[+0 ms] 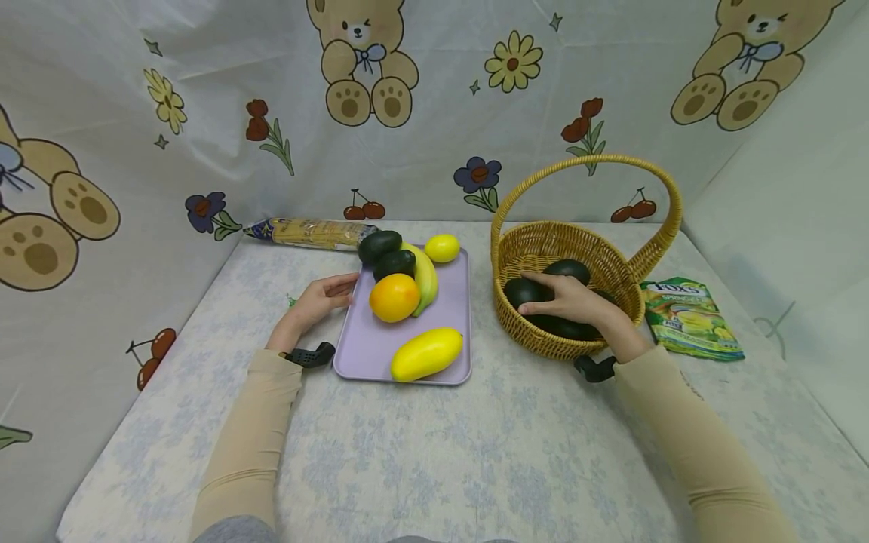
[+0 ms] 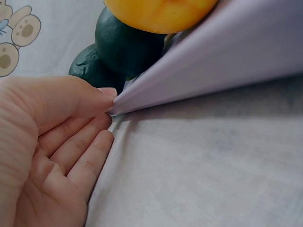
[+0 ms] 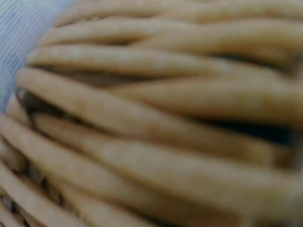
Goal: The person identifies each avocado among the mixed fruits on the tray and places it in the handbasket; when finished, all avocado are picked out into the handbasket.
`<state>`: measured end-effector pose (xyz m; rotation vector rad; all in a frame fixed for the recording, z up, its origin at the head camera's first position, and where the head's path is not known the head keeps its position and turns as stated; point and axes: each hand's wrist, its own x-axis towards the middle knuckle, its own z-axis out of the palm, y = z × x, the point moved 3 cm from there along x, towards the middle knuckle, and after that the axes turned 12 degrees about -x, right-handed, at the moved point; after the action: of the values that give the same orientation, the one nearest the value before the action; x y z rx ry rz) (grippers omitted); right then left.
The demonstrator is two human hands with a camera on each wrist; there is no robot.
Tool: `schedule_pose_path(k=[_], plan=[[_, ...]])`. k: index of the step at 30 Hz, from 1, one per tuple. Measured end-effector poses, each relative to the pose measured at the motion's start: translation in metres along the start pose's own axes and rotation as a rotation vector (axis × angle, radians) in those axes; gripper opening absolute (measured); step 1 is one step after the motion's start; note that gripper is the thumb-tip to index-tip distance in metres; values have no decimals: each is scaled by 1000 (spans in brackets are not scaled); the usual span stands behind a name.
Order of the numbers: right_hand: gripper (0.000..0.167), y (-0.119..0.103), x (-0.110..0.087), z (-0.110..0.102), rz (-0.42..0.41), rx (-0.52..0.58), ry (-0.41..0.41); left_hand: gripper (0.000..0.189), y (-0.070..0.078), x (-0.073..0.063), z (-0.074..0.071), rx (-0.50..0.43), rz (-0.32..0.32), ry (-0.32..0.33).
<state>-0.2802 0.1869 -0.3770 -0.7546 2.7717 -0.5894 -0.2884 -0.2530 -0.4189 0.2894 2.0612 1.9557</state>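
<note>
At the left side of a lilac tray (image 1: 366,354), my left hand (image 1: 317,303) pinches the rim between thumb and fingertips, as the left wrist view shows. Two dark green avocados (image 1: 380,247), a banana (image 1: 426,280), an orange-yellow round fruit (image 1: 394,298), a lemon (image 1: 442,248) and a long yellow fruit (image 1: 427,354) lie on the tray. Inside the wicker basket (image 1: 543,345), my right hand (image 1: 573,300) holds a dark green avocado (image 1: 521,291), fingers over its top and thumb on its near side. More avocados (image 1: 569,270) lie around it. Blurred basket weave (image 3: 156,109) fills the right wrist view.
The basket's tall handle (image 1: 589,160) arches over its opening. Right of the basket lies a green Fox's candy bag (image 1: 692,318). Behind the tray, a long pack of pasta (image 1: 315,234) lies near the patterned back sheet (image 1: 434,151).
</note>
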Motion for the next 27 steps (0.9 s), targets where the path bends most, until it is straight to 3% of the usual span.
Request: schedule_pose_path(k=[11,18,27], plan=[[75,-1,-6,-3,-16,33,70,54,0,-1,0,11,0,-2],[62,-4,-12,-17,-21,142,141,54,0,-1,1,7,-6,0],[47,-47,-28,-57,-153,265,332,54,2,-2,1,8,-3,2]])
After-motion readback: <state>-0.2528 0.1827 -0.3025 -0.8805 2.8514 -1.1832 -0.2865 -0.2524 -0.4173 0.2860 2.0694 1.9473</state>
